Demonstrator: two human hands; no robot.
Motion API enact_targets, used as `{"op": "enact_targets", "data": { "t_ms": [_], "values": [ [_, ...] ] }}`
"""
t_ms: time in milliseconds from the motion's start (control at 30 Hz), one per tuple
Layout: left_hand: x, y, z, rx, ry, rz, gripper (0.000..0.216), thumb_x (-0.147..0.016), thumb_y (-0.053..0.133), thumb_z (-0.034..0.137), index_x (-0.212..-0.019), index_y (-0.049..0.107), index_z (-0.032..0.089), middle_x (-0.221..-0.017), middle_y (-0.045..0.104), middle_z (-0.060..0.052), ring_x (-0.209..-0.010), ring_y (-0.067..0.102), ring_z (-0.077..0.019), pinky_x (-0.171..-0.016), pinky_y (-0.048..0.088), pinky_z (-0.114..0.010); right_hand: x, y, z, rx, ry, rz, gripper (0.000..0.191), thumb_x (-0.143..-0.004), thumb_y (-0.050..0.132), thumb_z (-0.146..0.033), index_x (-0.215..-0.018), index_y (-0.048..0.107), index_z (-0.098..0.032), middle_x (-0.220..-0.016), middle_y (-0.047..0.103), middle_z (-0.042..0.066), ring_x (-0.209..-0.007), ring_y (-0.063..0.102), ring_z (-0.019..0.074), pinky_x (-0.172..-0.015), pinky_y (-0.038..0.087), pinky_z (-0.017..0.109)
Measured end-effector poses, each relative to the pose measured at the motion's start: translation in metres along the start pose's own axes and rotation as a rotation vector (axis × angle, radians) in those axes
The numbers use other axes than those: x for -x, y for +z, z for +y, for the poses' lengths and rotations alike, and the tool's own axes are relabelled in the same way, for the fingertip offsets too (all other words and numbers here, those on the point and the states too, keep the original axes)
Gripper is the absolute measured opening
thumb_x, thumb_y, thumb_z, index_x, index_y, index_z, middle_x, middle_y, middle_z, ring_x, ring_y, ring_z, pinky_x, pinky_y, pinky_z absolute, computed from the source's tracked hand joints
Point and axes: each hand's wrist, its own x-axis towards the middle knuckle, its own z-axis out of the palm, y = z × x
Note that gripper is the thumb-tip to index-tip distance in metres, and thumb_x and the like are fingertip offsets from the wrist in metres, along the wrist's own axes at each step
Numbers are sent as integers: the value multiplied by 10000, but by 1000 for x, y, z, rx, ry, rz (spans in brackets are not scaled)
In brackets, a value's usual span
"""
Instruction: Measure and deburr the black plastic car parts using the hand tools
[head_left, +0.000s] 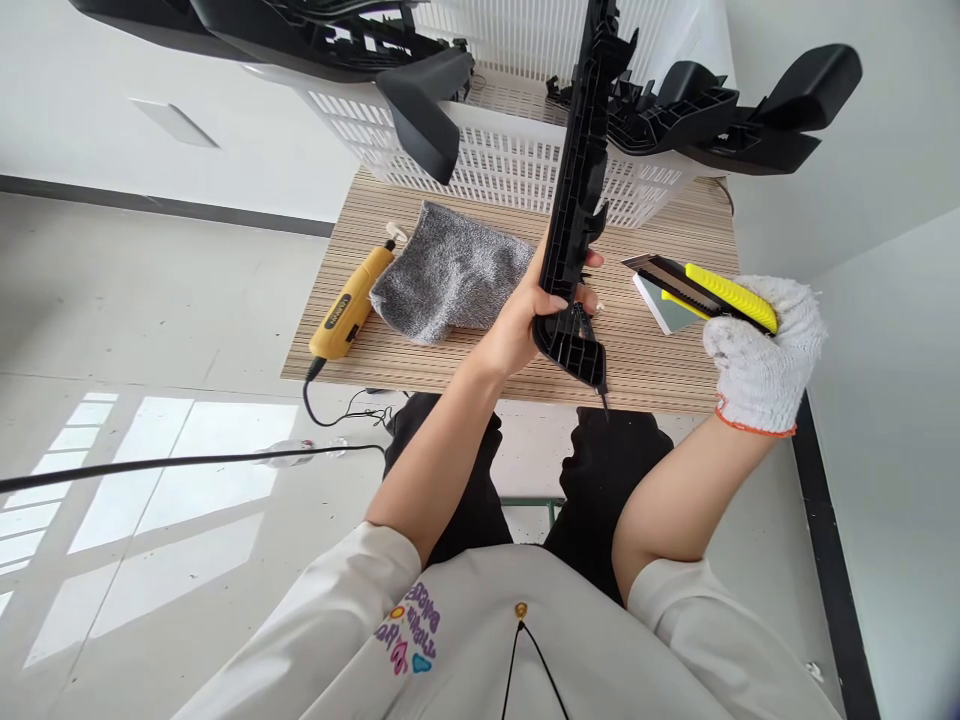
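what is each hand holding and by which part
Left hand: black plastic part, near its lower end. Gloved right hand: yellow knife, by its handle's rear.

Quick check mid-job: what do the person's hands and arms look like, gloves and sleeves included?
The left hand is bare. The right hand wears a white knit glove with an orange edge at the wrist. Both sleeves are short, loose and white.
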Motion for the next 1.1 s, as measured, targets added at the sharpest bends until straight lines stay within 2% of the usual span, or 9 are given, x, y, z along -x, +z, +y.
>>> {"op": "enact_targets", "data": {
  "t_ms": [133, 233, 300, 433, 600, 733, 867, 1000, 1100],
  "values": [
    [-1, 3, 6, 48, -26, 77, 799, -937, 470, 342, -1674, 165, 383, -1404, 652, -47, -967, 768, -213, -606, 651, -284, 0, -4, 2, -21, -4, -29, 340, -580, 874, -263, -884, 728, -219, -596, 611, -47, -444, 504, 114, -493, 532, 339],
    [-1, 2, 10, 53, -48, 79, 878, -972, 473, 337, -1682, -33, 433, -1362, 679, -29, -998, 788, -225, -490, 595, -222, 2, -11, 3, -14, 20, -46, 334, -566, 840, -188, -888, 757, -224, -631, 641, -39, -448, 506, 105, -450, 474, 293],
    [-1, 2, 13, 26, -43, 103, 898, -991, 500, 376, -1677, -75, 447, -1319, 707, -18, -1025, 787, -216, -491, 594, -205, 3, -15, 3, 49, 54, -71, 343, -552, 825, -163, -884, 775, -234, -665, 670, -32, -469, 523, 106, -437, 444, 271],
    [0, 3, 17, -51, 4, 144, 925, -981, 584, 547, -1683, -13, 462, -1248, 738, -24, -1072, 774, -230, -489, 598, -213, 6, -19, 3, 117, 130, -128, 352, -544, 825, -135, -881, 804, -234, -686, 701, -26, -491, 518, 96, -447, 435, 255],
    [0, -3, 10, -146, 52, 63, 1231, -763, 881, 365, -1669, 55, 481, -1320, 711, -40, -1151, 747, -251, -619, 637, -223, 5, -17, 2, 73, 127, -121, 365, -573, 812, -87, -892, 833, -265, -708, 736, -38, -497, 547, 88, -445, 413, 240],
    [-2, -7, 4, -140, 78, 88, 1094, -799, 859, 379, -1627, 152, 496, -1355, 705, -33, -1136, 755, -239, -589, 604, -196, 4, -18, 2, 101, 164, -107, 340, -568, 833, -141, -867, 838, -302, -644, 705, -66, -464, 505, 83, -422, 392, 233],
    [-1, -1, 6, -126, 71, 194, 774, -954, 673, 549, -1595, 251, 443, -1340, 717, -52, -1044, 778, -229, -481, 550, -201, 4, -16, 4, 119, 218, -178, 353, -547, 884, -195, -880, 838, -305, -709, 734, -62, -508, 561, 81, -452, 445, 211],
    [1, 4, 8, -134, 37, 215, 748, -984, 597, 596, -1624, 236, 456, -1294, 740, -46, -1064, 782, -247, -493, 533, -204, 3, -4, 6, 217, 194, -250, 367, -593, 886, -202, -944, 834, -294, -792, 743, -52, -593, 596, 83, -526, 499, 210],
    [1, 5, 6, -168, 44, 219, 720, -986, 583, 624, -1613, 283, 440, -1302, 734, -62, -1076, 782, -249, -464, 464, -168, 3, 4, 7, 266, 153, -187, 347, -648, 860, -203, -984, 825, -283, -827, 744, -44, -644, 617, 94, -581, 534, 230]
  ]
}}
